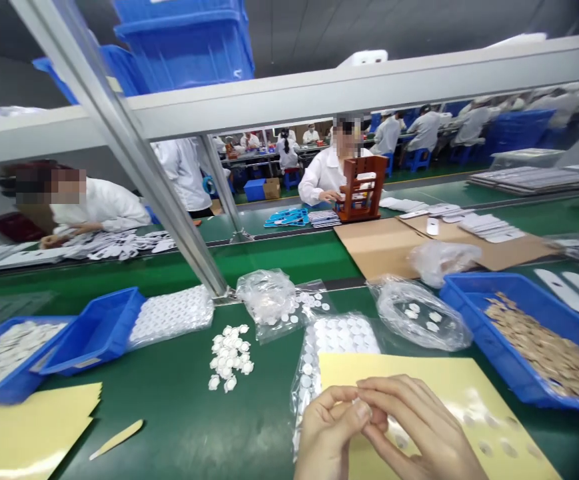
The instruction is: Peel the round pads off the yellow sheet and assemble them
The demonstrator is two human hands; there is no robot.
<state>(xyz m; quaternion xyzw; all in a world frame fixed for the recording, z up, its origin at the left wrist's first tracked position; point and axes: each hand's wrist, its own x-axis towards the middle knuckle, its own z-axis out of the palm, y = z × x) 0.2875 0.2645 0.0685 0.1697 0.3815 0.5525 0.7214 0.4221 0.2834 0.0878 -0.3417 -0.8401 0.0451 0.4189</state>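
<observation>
My left hand and my right hand meet fingertip to fingertip over a yellow sheet. Both are closed in a pinch; what sits between the fingertips is small and mostly hidden, with only a pale bit showing. Round clear stickers dot the sheet's right part. Partly under the sheet's left edge lies a plastic bag of round white discs. Further left, small white plastic pieces form a loose pile on the green table.
A blue bin of tan pieces stands right; blue bins stand left. Clear bags lie ahead. A wooden stick and yellow sheets lie left. A slanting metal post rises ahead. Co-workers sit across the line.
</observation>
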